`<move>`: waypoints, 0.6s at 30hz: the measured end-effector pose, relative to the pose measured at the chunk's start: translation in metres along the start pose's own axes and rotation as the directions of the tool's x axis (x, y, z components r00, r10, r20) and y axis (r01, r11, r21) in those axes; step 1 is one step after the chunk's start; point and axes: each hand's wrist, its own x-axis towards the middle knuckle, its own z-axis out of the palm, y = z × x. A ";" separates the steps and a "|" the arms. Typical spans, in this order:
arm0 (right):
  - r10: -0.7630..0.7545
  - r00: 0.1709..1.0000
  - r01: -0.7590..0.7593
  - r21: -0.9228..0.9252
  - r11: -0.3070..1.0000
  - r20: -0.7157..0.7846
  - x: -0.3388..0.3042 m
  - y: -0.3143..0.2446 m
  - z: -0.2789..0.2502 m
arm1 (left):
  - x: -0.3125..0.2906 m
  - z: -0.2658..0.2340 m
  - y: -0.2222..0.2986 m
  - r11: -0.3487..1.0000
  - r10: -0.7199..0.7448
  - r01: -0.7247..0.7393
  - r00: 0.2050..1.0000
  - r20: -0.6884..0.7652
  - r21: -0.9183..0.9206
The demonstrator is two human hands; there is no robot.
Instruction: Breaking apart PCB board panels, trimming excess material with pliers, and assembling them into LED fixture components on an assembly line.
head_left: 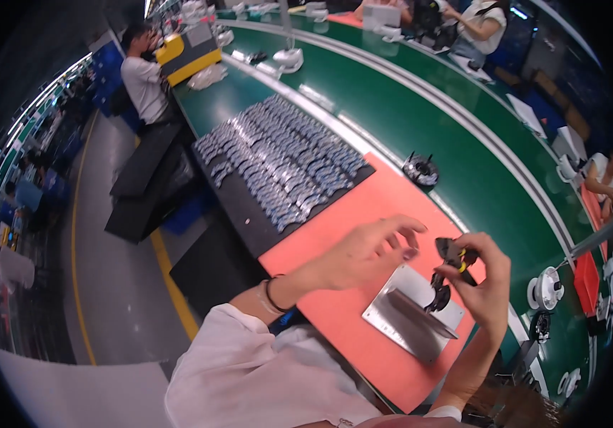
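My right hand (490, 285) pinches a small black part (453, 251) with a yellow detail; its exact kind I cannot make out. It is held just above a metal fixture (399, 332), a flat plate with a raised silver wall, lying on an orange mat (342, 232). Another dark piece (438, 294) shows at the fixture, under the held part; whether the two touch I cannot tell. My left hand (370, 250) hovers over the mat beside the plate, its fingers curved and apart with nothing visible in them.
Rows of small shiny metal-and-blue parts (278, 160) cover a black mat at left. A round black component (420, 170) lies beyond the orange mat near the green conveyor (392, 93). White round housings (546, 287) and a red tray (586, 285) stand at right. Other people work nearby.
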 end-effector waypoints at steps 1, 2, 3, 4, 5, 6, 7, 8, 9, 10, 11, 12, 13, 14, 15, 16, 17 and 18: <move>0.010 1.000 -0.010 -0.034 0.999 -0.014 -0.005 -0.004 -0.005 | 0.015 0.016 0.003 1.000 -0.003 0.003 1.000 0.014 0.011; -0.006 0.998 0.004 -0.043 0.999 -0.055 -0.010 -0.004 -0.007 | 0.026 0.025 0.000 0.999 -0.031 0.032 0.997 0.066 -0.022; -0.028 0.996 0.022 -0.061 0.998 -0.088 -0.015 -0.005 -0.007 | 0.034 0.031 -0.004 0.999 0.015 -0.012 0.994 0.113 -0.030; 0.011 0.990 -0.019 -0.052 0.998 -0.142 -0.021 -0.007 -0.011 | 0.045 0.040 -0.007 0.997 0.061 -0.054 0.985 0.162 -0.049; 0.050 0.980 -0.058 -0.038 0.998 -0.193 -0.027 -0.006 -0.015 | 0.053 0.051 -0.007 0.985 0.106 -0.084 0.983 0.148 -0.149; 0.047 0.970 -0.057 -0.033 0.998 -0.239 -0.031 -0.005 -0.020 | 0.062 0.058 -0.005 0.974 0.197 -0.178 0.970 0.141 -0.138; 0.045 0.968 -0.059 -0.051 0.997 -0.247 -0.036 -0.003 -0.023 | 0.071 0.065 -0.005 0.955 0.283 -0.268 0.950 0.131 -0.127; 0.085 0.951 -0.084 0.019 0.996 -0.299 -0.041 0.000 -0.024 | 0.078 0.070 -0.006 0.940 0.331 -0.314 0.935 0.128 -0.136; 0.129 0.928 -0.104 0.091 0.990 -0.350 -0.045 0.003 -0.025 | 0.085 0.072 -0.007 0.935 0.343 -0.323 0.929 0.138 -0.147; 0.128 0.924 -0.107 0.078 0.991 -0.361 -0.050 0.008 -0.025 | 0.091 0.073 -0.008 0.927 0.367 -0.352 0.923 0.114 -0.130; 0.161 0.898 -0.104 0.159 0.982 -0.409 -0.054 0.012 -0.025 | 0.096 0.075 -0.008 0.919 0.389 -0.378 0.917 0.090 -0.113; 0.195 0.868 -0.090 0.241 0.966 -0.458 -0.055 0.016 -0.025 | 0.097 0.073 -0.006 0.927 0.325 -0.305 0.943 0.065 -0.218; 0.194 0.860 -0.090 0.234 0.968 -0.472 -0.054 0.017 -0.027 | 0.097 0.070 -0.012 0.921 0.273 -0.249 0.961 0.041 -0.299; 0.231 0.876 -0.138 0.239 0.961 -0.423 -0.052 0.017 -0.029 | 0.098 0.067 -0.021 0.906 0.215 -0.191 0.976 0.023 -0.379; 0.274 0.888 -0.190 0.248 0.950 -0.369 -0.049 0.017 -0.029 | 0.101 0.064 -0.023 0.912 0.217 -0.212 0.976 -0.025 -0.350; 0.228 0.919 -0.143 0.265 0.953 -0.322 -0.051 0.025 -0.030 | 0.101 0.062 -0.023 0.915 0.213 -0.220 0.975 -0.060 -0.338; 0.192 0.943 -0.125 0.246 0.961 -0.271 -0.051 0.032 -0.031 | 0.100 0.061 -0.022 0.917 0.208 -0.228 0.973 -0.096 -0.326; 0.160 0.962 -0.110 0.222 0.969 -0.219 -0.052 0.036 -0.034 | 0.100 0.065 -0.019 0.900 0.214 -0.249 0.967 -0.136 -0.358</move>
